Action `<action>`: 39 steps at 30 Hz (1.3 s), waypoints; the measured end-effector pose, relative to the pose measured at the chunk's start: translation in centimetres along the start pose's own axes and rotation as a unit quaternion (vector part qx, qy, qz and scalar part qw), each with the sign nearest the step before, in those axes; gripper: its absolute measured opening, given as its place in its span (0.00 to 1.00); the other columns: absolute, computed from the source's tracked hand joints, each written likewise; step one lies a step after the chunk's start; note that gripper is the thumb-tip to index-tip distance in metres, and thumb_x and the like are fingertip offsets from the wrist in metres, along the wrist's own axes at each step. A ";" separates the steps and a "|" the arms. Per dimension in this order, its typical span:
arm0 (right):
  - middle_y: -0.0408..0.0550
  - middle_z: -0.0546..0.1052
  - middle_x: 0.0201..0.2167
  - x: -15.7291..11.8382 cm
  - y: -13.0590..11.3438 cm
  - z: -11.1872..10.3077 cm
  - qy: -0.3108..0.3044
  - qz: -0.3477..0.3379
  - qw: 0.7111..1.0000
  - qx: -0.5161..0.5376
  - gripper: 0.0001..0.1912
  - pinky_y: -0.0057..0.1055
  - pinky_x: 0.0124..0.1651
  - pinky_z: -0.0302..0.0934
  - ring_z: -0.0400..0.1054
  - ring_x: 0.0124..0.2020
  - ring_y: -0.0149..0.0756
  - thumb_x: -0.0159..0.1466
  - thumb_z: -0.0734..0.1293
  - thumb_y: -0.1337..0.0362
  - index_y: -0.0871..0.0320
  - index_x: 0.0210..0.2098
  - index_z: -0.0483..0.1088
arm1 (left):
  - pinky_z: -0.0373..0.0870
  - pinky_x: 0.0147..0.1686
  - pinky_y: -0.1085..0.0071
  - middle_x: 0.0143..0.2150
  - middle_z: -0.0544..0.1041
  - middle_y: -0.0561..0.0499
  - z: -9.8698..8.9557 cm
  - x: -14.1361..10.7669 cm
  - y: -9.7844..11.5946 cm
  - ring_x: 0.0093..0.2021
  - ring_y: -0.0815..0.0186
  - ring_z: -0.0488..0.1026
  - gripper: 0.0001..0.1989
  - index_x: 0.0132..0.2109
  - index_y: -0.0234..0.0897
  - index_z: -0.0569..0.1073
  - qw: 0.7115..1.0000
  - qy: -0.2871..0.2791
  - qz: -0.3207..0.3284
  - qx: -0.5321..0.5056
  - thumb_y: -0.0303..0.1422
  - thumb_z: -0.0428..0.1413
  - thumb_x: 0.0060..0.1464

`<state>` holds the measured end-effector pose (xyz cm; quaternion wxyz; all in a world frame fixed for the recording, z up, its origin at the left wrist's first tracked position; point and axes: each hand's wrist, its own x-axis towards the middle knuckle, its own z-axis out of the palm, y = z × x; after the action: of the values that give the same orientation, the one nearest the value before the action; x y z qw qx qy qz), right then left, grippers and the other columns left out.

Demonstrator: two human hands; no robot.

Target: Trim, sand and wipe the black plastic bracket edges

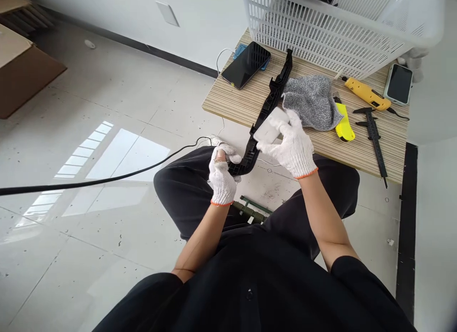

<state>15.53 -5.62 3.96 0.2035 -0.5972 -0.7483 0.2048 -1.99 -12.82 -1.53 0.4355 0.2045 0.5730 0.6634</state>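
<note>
A long black plastic trim strip [267, 105] with clips and ribs slants from my lap up across the table edge. My left hand [223, 175], in a white knit glove with the thumb tip bare, is closed around its near end. In my gloved right hand [292, 145] is a flat white rectangular piece [267, 128], pinched between thumb and fingers. This white piece lies over or against the strip's right side; whether they touch I cannot tell. Just beyond the right hand, a grey cloth [314, 101] lies crumpled beside the strip.
On the striped wooden table [228, 100] are a black phone [246, 64], a yellow brush [344, 125], a yellow corded tool [367, 93], black calipers [373, 134] and another phone [399, 84]. A white basket [321, 30] stands behind. A black cable [143, 169] crosses left; cardboard boxes [24, 75] sit far left.
</note>
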 end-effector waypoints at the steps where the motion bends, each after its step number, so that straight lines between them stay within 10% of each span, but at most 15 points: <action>1: 0.55 0.60 0.80 0.0 0.0 0.1 -0.014 -0.012 1.000 0.002 0.41 0.63 0.65 0.73 0.71 0.70 0.67 0.56 0.82 0.48 0.47 0.67 0.76 | 0.48 0.12 0.78 0.30 0.74 0.52 0.0 0.0 0.0 0.19 0.72 0.63 0.26 0.38 0.40 0.75 1.000 0.001 -0.005 0.001 0.60 0.61 0.61; 39: 0.55 0.61 0.79 0.1 -1.1 -0.4 -0.020 0.022 0.998 0.047 0.39 0.62 0.73 0.67 0.65 0.75 0.66 0.54 0.84 0.51 0.51 0.63 0.80 | 0.47 0.15 0.78 0.31 0.75 0.50 0.6 0.0 0.8 0.22 0.69 0.65 0.17 0.37 0.40 0.74 0.997 0.040 -0.056 0.034 0.49 0.56 0.63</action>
<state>14.82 -5.74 4.90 0.2122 -0.5993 -0.7281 0.2562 -1.77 -12.46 -0.62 0.4416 0.1601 0.6228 0.6257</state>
